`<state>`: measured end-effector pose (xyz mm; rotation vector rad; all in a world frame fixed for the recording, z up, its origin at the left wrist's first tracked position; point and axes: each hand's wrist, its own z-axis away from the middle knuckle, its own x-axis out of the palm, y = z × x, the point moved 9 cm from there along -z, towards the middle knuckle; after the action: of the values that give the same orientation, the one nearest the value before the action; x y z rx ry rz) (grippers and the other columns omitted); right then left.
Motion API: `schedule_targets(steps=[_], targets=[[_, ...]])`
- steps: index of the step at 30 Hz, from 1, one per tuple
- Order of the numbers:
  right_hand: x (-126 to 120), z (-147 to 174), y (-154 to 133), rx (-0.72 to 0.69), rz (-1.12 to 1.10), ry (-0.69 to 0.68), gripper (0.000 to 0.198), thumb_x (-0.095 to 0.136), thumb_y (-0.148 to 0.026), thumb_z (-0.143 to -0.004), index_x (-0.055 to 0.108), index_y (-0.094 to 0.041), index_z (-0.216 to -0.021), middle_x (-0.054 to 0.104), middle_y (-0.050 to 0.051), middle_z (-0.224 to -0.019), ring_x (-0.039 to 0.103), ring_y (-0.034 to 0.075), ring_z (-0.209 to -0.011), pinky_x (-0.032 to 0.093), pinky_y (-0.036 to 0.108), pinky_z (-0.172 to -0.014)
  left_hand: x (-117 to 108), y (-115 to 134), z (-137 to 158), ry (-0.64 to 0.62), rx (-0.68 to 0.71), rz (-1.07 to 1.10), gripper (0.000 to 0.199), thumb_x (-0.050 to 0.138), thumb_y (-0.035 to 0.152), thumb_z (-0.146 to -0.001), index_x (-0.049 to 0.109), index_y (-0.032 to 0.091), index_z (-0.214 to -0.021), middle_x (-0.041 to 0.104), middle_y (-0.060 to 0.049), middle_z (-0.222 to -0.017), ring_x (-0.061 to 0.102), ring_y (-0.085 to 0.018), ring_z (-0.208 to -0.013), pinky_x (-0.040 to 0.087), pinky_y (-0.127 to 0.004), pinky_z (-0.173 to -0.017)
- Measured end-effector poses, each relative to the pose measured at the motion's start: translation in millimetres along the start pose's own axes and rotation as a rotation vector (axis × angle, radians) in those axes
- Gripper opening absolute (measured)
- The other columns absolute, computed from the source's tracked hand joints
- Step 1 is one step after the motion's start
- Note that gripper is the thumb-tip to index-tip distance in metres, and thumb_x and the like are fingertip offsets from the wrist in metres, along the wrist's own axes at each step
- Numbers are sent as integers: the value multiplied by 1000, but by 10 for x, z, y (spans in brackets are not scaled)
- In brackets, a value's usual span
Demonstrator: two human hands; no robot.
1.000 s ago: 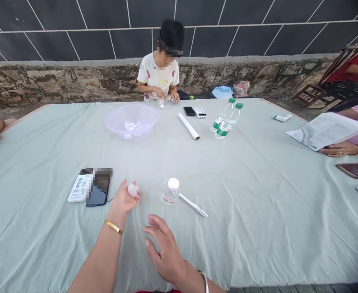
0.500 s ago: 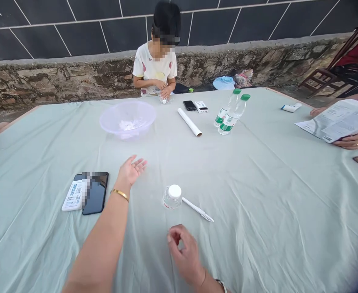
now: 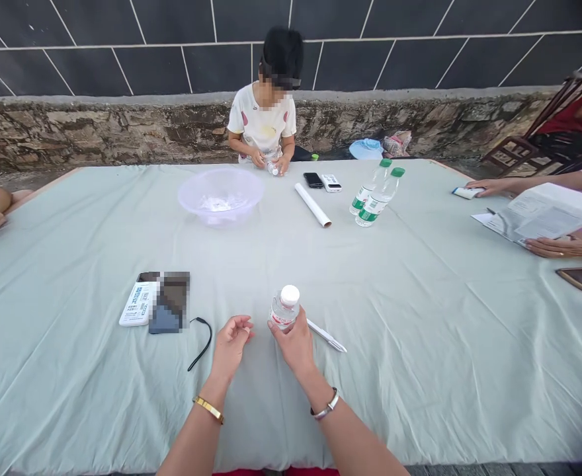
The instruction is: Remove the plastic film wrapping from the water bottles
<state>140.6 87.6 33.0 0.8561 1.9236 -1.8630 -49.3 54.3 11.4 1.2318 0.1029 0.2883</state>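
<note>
A small clear bottle with a white cap and red print [image 3: 285,309] stands upright on the cloth in front of me. My right hand [image 3: 295,342] is closed round its lower part, thumb on the near left side and fingers on the right. Just left of the bottle, my left hand [image 3: 232,340] hovers with loosely bent fingers apart and nothing in them. A white pen [image 3: 328,337] lies right of my right hand. Further left are a white power bank [image 3: 137,305] and a dark phone [image 3: 169,307], with a black wrist strap [image 3: 202,344] beside them.
A translucent purple basin [image 3: 192,198] with white material inside stands farther back. Beyond the middle lie a white roll [image 3: 313,205] and two green-capped water bottles [image 3: 373,208]. Across the table [image 3: 420,330] a person handles a small bottle; at right another person holds papers [image 3: 549,208].
My right hand has moved forward and taken hold of the small bottle. My left hand has drawn back from near the basin to beside the bottle. The person at right now touches the white-and-blue device.
</note>
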Motion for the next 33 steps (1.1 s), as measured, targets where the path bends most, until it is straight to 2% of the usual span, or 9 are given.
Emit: schedule_targets(steps=[4, 15, 20, 24, 26, 28, 30, 31, 33], targets=[[270, -406, -122, 39, -2, -77, 58, 66, -42, -71, 45, -21, -121, 66, 7, -103, 64, 26, -89, 48, 37, -76, -120, 5, 52, 32, 33, -8, 31, 66, 35, -66, 64, 16, -91, 65, -4, -83, 63, -16, -74, 52, -34, -76], [518, -2580, -271, 194, 6, 142, 64, 64, -32, -79, 36, -8, -131, 57, 17, -122, 57, 22, -106, 41, 33, -89, -90, -59, 124, -53, 111, -192, 21, 51, 28, -84, 63, 18, -97, 65, -7, -93, 60, -18, -86, 49, -33, -80], [603, -3125, -242, 248, -18, 136, 71, 60, -26, -82, 25, -4, -140, 48, 21, -129, 51, 25, -115, 37, 36, -94, 7, -78, 135, -126, 99, -321, 18, 47, 24, -85, 63, 20, -90, 64, -5, -88, 59, -17, -83, 48, -30, -75], [724, -2782, -302, 225, -7, 102, 67, 49, -16, -84, 19, 3, -142, 45, 24, -132, 48, 24, -119, 37, 35, -98, 75, -86, 90, -117, 117, -339, 18, 46, 23, -84, 63, 20, -91, 65, -5, -89, 60, -17, -84, 49, -30, -76], [814, -2303, -403, 153, -3, 18, 56, 49, -14, -82, 37, 1, -135, 56, 19, -122, 55, 20, -108, 41, 33, -94, 112, -90, 83, -110, 144, -364, 19, 46, 23, -84, 63, 19, -92, 66, -6, -90, 61, -18, -84, 49, -31, -75], [852, -1671, -486, 44, 0, -98, 39, 57, -15, -75, 60, -12, -114, 65, 8, -106, 61, 17, -92, 47, 30, -87, 153, -77, 101, -109, 201, -409, 19, 47, 23, -83, 63, 19, -92, 66, -6, -89, 62, -18, -83, 50, -33, -76], [712, -990, -484, -92, 20, -157, 34, 60, -16, -74, 65, -22, -107, 65, 4, -112, 59, 18, -103, 45, 32, -94, 202, -57, 146, -126, 272, -462, 18, 47, 21, -82, 63, 19, -92, 66, -6, -89, 62, -19, -84, 50, -35, -78], [548, -669, -491, -230, 125, -123, 37, 56, -17, -78, 63, -22, -114, 61, 7, -122, 54, 21, -115, 40, 38, -101, 222, -53, 176, -134, 303, -488, 19, 47, 20, -82, 63, 19, -92, 67, -6, -91, 62, -19, -86, 50, -36, -79], [178, -171, -269, -322, 404, -56, 39, 48, -16, -84, 60, -24, -119, 49, 10, -138, 39, 28, -132, 25, 55, -109, 251, -59, 241, -136, 351, -535, 19, 48, 18, -81, 63, 19, -94, 67, -7, -94, 61, -21, -91, 50, -39, -82]])
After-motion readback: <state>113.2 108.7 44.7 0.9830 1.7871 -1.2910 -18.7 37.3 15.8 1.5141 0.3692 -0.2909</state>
